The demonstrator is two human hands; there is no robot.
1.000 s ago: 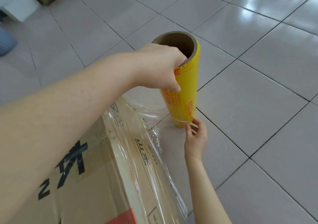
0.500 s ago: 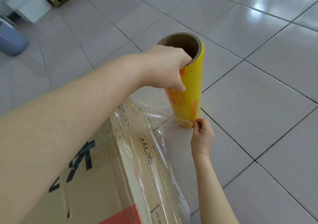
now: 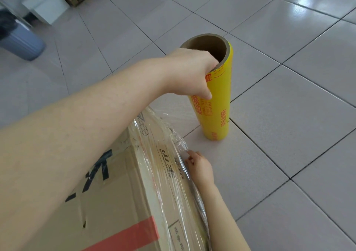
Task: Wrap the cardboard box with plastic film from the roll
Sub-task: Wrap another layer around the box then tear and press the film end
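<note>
The yellow roll (image 3: 217,104) stands upright on the tiled floor (image 3: 292,119) at the centre of the frame. The left hand (image 3: 190,75) grips its top rim, thumb outside and fingers hidden inside the brown core. The cardboard box (image 3: 115,202) fills the lower left, cut off by the frame edges and partly covered by the forearm. Clear plastic film (image 3: 165,158) clings to its side, crumpled near the upper corner. The right hand (image 3: 201,167), lower centre, touches that film; whether it pinches it I cannot tell. A blurred grey-blue container (image 3: 21,42) sits at the upper left.
</note>
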